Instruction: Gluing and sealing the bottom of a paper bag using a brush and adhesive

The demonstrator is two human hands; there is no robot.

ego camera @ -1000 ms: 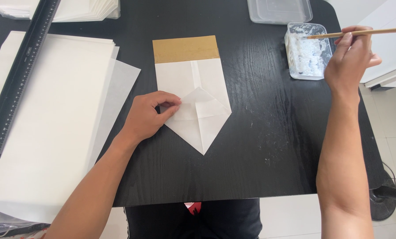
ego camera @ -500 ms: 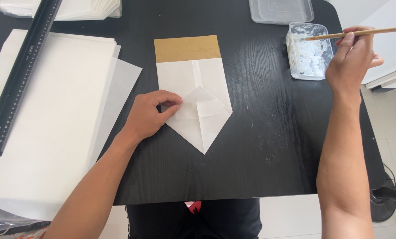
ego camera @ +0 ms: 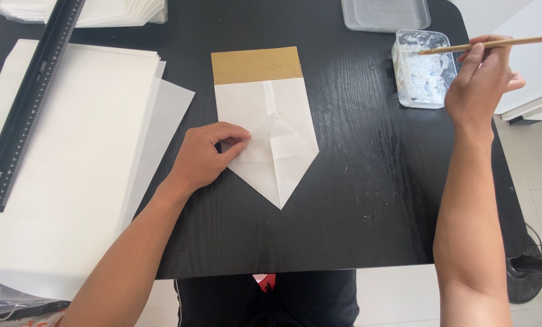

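Note:
A white folded paper piece (ego camera: 274, 139) with a pointed lower end lies mid-table, a brown cardboard strip (ego camera: 256, 64) showing at its top. My left hand (ego camera: 207, 156) presses its left edge, fingertips on the paper. My right hand (ego camera: 481, 82) holds a thin wooden stick (ego camera: 495, 43) whose tip reaches into a small clear tub of white paste (ego camera: 422, 75) at the far right.
A stack of large white sheets (ego camera: 65, 157) covers the left of the black table (ego camera: 367, 200), with a long black ruler (ego camera: 32, 100) across it. More white sheets (ego camera: 119, 11) lie at the far left; a clear plastic lid (ego camera: 384, 13) sits at the top.
Almost nothing differs: my right hand keeps the stick in the paste tub with a slight shift, and my left hand stays on the paper.

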